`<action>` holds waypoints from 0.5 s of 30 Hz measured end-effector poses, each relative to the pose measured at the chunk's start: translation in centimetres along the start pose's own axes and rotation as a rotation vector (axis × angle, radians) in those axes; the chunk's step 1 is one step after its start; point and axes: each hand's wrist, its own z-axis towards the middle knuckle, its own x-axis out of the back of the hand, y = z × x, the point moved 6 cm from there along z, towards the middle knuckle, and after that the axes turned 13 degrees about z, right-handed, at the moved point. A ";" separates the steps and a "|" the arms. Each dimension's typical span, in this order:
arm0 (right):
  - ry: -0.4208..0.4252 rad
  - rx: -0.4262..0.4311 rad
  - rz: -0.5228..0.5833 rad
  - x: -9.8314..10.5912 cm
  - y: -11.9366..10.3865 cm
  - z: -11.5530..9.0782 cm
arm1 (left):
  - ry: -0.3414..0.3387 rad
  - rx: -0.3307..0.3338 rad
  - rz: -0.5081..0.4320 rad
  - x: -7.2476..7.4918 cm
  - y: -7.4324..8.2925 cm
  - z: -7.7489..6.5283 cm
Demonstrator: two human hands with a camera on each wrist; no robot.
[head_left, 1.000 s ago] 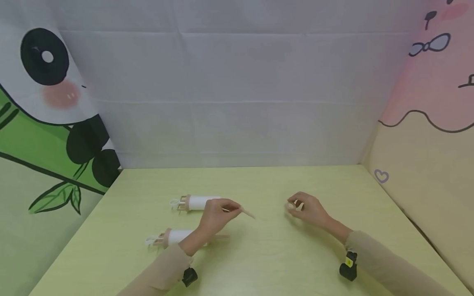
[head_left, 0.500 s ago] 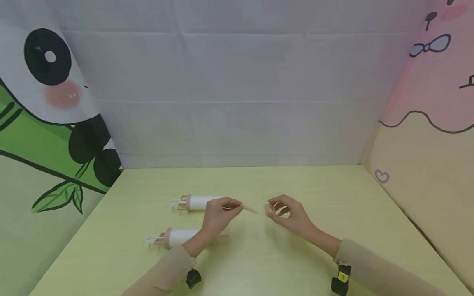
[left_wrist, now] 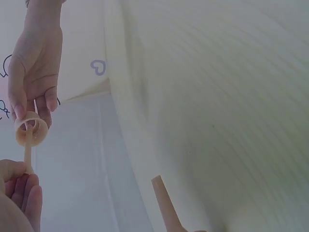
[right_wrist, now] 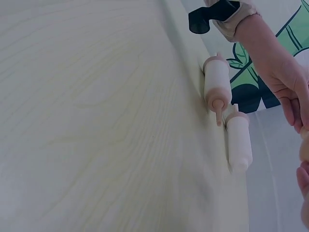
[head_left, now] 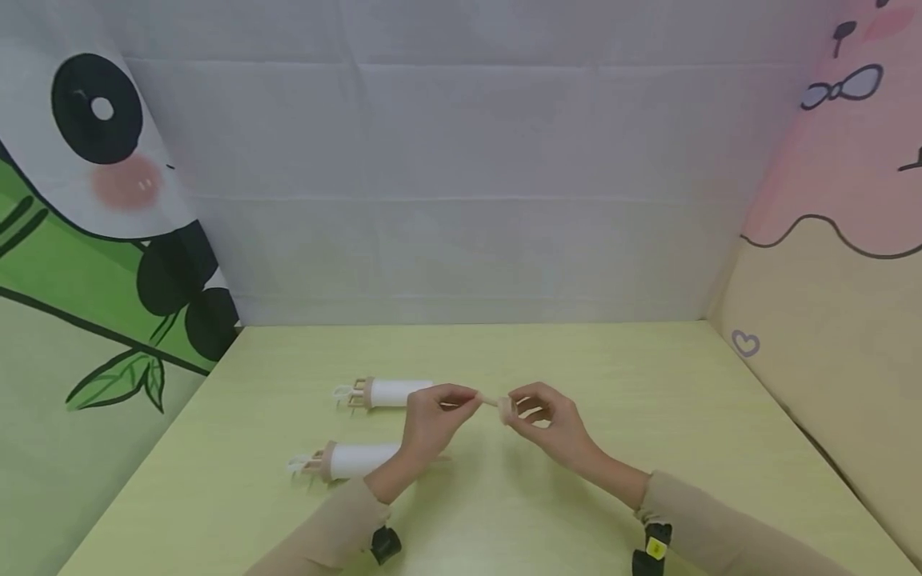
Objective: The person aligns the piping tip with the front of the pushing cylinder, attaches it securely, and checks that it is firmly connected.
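Observation:
In the head view my left hand [head_left: 435,414] pinches a slim beige nozzle [head_left: 488,400] between thumb and forefinger, pointing right. My right hand [head_left: 553,420] holds a round, hollow beige cap [head_left: 507,411] by its edge. Seen from the left wrist, the cap's open side faces the left hand, and the nozzle's free end lies inside the opening. Both hands are raised over the table. Behind the left forearm lies a white syringe-like tube [head_left: 358,461] with a beige collar. A second such tube [head_left: 392,393] lies farther back, partly covered by the left hand.
The pale yellow table [head_left: 612,360] ends at a grey-white cloth wall [head_left: 461,240]. Printed panels stand at both sides. In the right wrist view, a nozzle [right_wrist: 218,115] sticks out from the end of the nearer tube. Each wrist carries a small black camera [head_left: 386,544].
My right hand has moved left with the cap, up to the nozzle, whose tip now sits in the cap's opening. The left hand has shifted slightly right. The tubes stay put.

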 end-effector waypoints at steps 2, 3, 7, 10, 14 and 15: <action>0.013 -0.009 0.010 0.0 0.2 0.0 | -0.006 0.005 -0.020 0.0 0.0 -0.1; 0.018 -0.012 0.015 -0.1 0.2 0.0 | -0.006 0.005 -0.031 0.0 0.1 -0.1; 0.045 -0.039 0.035 -0.1 0.6 0.0 | -0.001 -0.012 -0.062 -0.2 0.2 -0.3; 0.067 -0.066 0.048 0.0 0.8 0.0 | -0.006 -0.015 -0.073 -0.4 0.5 -0.5; 0.081 -0.074 0.060 0.0 1.0 0.0 | -0.035 -0.011 -0.087 -0.3 1.9 -0.9; 0.084 -0.074 0.065 0.0 1.0 0.0 | -0.041 -0.019 -0.091 -0.2 2.4 -1.0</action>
